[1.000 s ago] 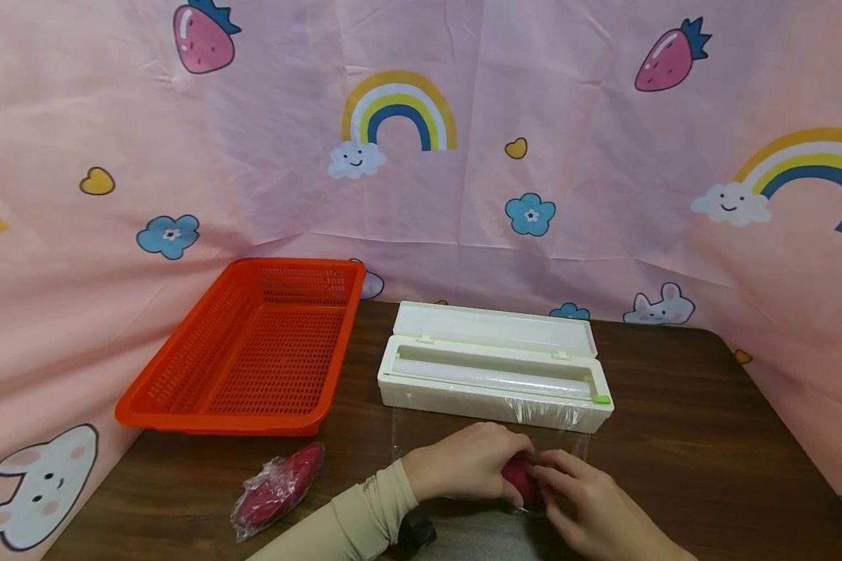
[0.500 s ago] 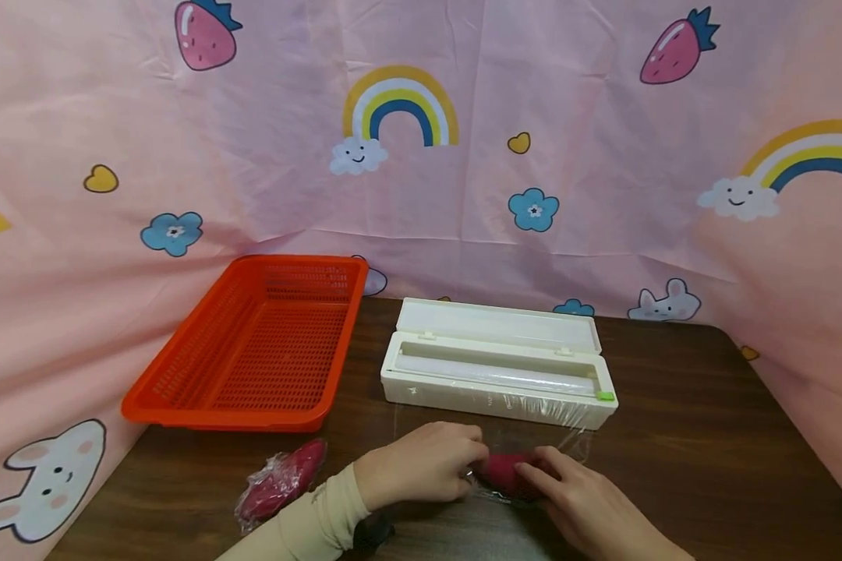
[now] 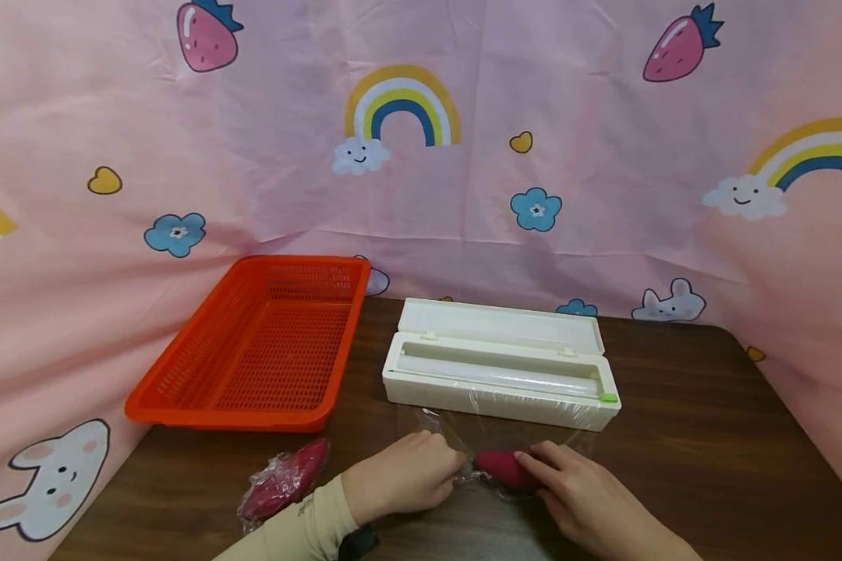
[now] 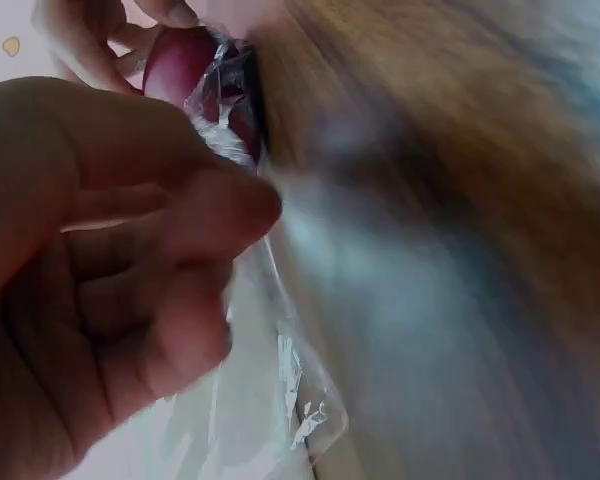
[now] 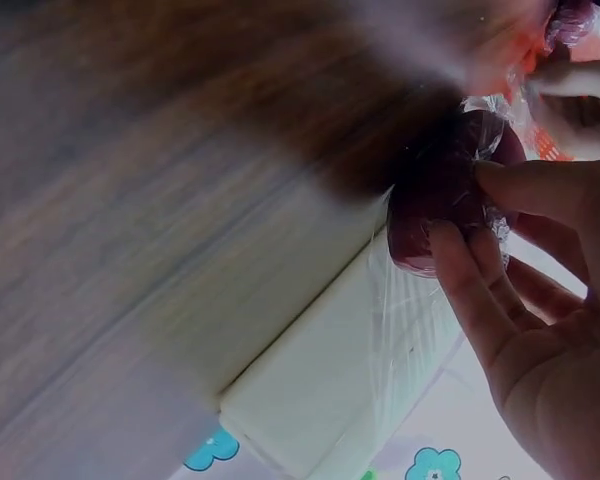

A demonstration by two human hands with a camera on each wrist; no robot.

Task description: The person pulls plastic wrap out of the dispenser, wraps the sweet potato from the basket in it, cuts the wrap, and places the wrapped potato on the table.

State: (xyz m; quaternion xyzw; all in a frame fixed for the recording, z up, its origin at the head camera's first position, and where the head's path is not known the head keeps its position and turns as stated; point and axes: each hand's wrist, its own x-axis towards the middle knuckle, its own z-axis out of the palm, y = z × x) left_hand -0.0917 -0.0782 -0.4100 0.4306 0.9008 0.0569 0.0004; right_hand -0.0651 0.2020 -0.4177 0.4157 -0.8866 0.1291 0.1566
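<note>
A dark-red sweet potato (image 3: pixel 500 468) lies on the table in front of the dispenser, partly wrapped in cling film (image 4: pixel 310 415). My right hand (image 3: pixel 585 491) holds its right end, with thumb and fingers round it in the right wrist view. To its left, my left hand (image 3: pixel 403 475) has curled fingers and pinches the film, which stretches between this hand and the sweet potato. A second sweet potato (image 3: pixel 302 467), wrapped in crumpled film, lies left of my left forearm.
Behind my hands stands a white cling film dispenser (image 3: pixel 491 403), its lid raised and a film roll (image 3: pixel 498 372) inside. Film hangs over its front side. An orange-red plastic basket (image 3: pixel 231 417) stands at the back left. A patterned pink cloth (image 3: pixel 484 187) hangs behind the table.
My left hand has moved left, off the sweet potato, drawing film out with it. My right hand has stayed on the sweet potato, which now shows more.
</note>
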